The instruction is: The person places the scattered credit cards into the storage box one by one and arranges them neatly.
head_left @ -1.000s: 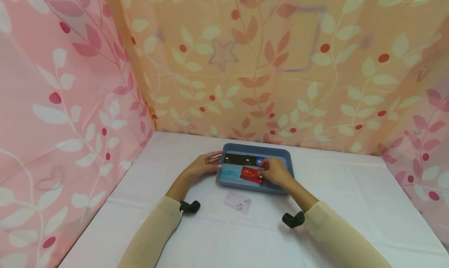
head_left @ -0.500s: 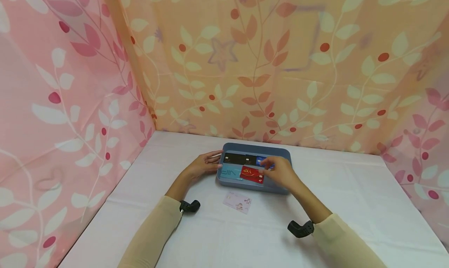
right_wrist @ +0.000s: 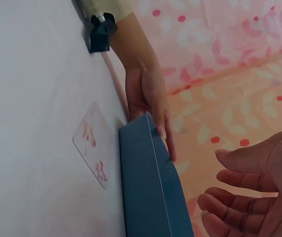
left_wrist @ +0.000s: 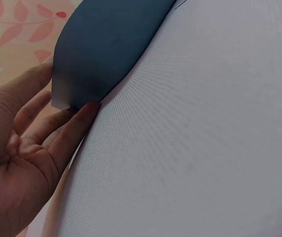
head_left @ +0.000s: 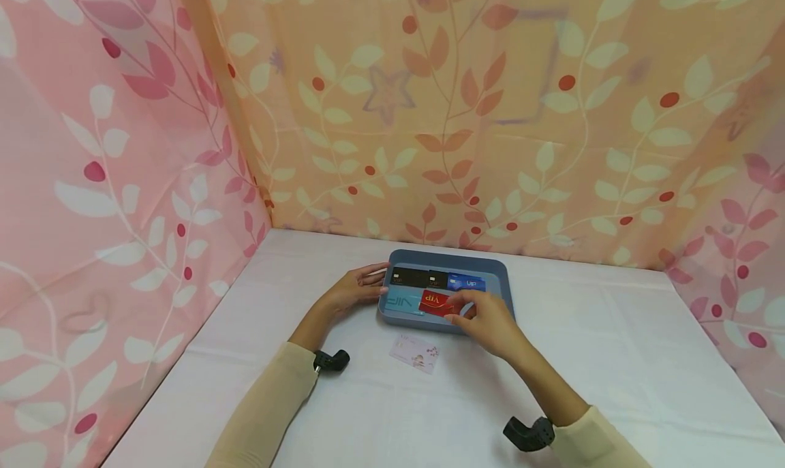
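A blue-grey tray (head_left: 405,321) lies on the white cloth. Two black VIP cards (head_left: 409,277) and a blue VIP card (head_left: 467,282) form its back row; a light blue VIP card (head_left: 401,303) and a red VIP card (head_left: 433,302) lie in front. My left hand (head_left: 351,292) touches the tray's left end with extended fingers, as the left wrist view also shows. Over the tray's front right part hovers my right hand (head_left: 487,319), hiding the red card's right end. In the right wrist view that hand (right_wrist: 257,190) has loosely bent fingers apart from the thumb, holding nothing.
A pale pink card (head_left: 416,353) lies on the white-covered table (head_left: 392,413) just before the tray. Floral cloth walls (head_left: 392,168) stand behind and at both sides. Black wrist cameras (head_left: 529,434) jut out from both forearms.
My right hand has let go of the red card and drawn back toward the front right, uncovering the blue card. The left hand stays at the tray's end.
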Motion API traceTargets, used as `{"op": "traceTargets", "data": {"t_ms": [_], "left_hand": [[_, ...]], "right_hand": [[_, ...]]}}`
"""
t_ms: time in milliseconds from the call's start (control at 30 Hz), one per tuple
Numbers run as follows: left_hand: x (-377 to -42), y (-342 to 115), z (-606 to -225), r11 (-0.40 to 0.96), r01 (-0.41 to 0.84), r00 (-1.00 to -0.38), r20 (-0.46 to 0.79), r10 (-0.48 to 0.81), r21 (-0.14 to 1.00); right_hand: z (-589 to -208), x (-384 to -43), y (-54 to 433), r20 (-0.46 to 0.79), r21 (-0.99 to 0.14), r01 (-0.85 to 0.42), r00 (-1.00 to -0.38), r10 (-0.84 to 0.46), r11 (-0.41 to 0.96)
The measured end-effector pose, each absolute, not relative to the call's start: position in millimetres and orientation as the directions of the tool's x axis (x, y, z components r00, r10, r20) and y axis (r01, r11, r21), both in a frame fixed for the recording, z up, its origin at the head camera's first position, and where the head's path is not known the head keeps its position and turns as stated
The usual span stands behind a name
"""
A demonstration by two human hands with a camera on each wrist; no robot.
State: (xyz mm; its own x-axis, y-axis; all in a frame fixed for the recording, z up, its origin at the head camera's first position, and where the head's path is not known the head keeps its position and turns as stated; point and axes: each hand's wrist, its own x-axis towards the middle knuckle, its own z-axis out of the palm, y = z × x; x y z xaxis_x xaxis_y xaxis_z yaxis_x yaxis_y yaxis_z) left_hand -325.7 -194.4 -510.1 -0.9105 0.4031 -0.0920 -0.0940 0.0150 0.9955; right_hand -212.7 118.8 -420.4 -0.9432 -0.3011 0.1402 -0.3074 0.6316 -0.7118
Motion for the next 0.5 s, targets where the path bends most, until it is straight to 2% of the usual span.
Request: {"op": "traceTargets", "data": {"t_ms": [500], "left_hand": [[-324.4, -193.1, -509.1, 0.01, -0.098, -0.914, -0.094, 0.395, 0.995]], "right_hand": [[-436.1, -187.0, 99.2, 0.173, -0.683, -0.428, -0.882, -0.438, 0.592]]}}
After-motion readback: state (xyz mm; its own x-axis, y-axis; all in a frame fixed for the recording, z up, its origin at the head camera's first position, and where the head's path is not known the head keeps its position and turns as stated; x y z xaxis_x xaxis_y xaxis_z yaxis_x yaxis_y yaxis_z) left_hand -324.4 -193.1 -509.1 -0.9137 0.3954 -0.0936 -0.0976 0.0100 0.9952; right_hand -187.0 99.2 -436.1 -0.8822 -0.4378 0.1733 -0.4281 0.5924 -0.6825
